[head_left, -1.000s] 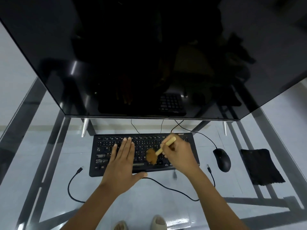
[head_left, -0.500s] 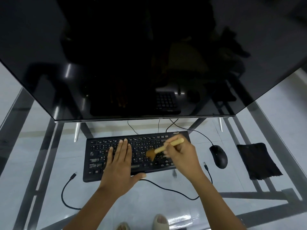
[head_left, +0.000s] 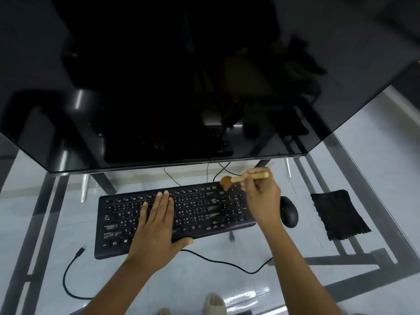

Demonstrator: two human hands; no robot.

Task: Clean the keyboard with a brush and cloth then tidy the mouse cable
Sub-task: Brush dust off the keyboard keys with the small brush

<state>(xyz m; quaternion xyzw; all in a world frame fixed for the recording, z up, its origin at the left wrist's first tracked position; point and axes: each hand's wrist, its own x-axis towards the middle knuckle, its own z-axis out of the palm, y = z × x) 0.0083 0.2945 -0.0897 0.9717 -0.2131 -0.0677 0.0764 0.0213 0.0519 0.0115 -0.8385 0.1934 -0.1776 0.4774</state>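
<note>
Black keyboard [head_left: 177, 219] sits on the glass desk [head_left: 34, 212], below the monitor [head_left: 181, 76]. Left hand [head_left: 156, 226] spread flat on the keys. Right hand [head_left: 261, 196] pinches the brush [head_left: 241, 179], bristles at the top-right keys. Key legends too small to read. Mouse [head_left: 288, 211] just right of the keyboard, black cloth [head_left: 338, 214] beyond it. Mouse cable [head_left: 227, 262] partly hidden behind the right forearm.
</note>
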